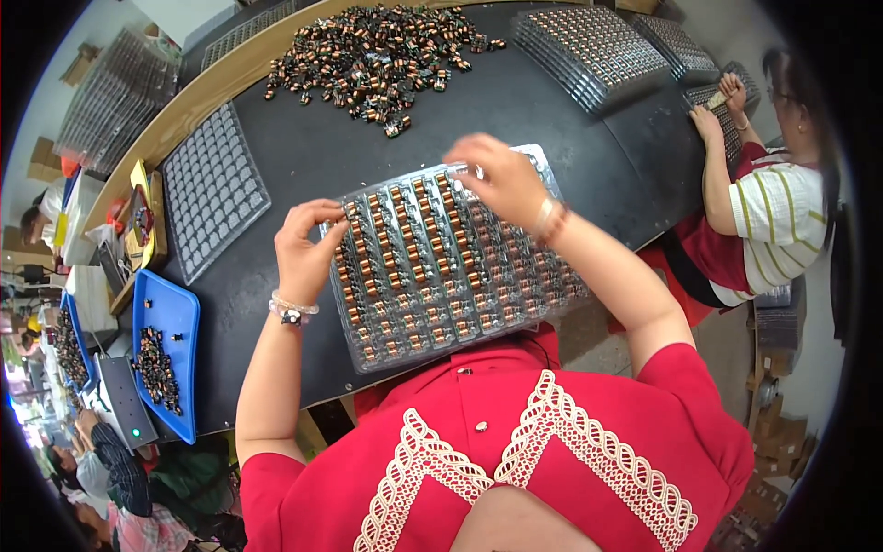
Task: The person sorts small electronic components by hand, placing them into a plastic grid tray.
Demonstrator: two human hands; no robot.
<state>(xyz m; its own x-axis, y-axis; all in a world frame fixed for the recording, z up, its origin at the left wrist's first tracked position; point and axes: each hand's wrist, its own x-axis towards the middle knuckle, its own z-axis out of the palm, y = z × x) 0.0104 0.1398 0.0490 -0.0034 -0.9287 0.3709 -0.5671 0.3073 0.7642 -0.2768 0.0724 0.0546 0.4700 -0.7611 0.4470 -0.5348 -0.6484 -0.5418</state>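
In front of me a clear plastic tray holds rows of small copper-wound coil parts. Toward the right and near side the rows look duller, seen through clear plastic. My left hand is at the tray's far left corner, its thumb and forefinger closed on the edge. Over the far edge hovers my right hand, bent inward with fingertips close to the end of a coil row. Motion blurs those fingers, and whether a part lies between them is hidden.
A heap of loose coil parts lies at the back. An unfilled tray sits left, near a blue bin with more parts. Stacked filled trays stand back right. A co-worker handles a tray at right.
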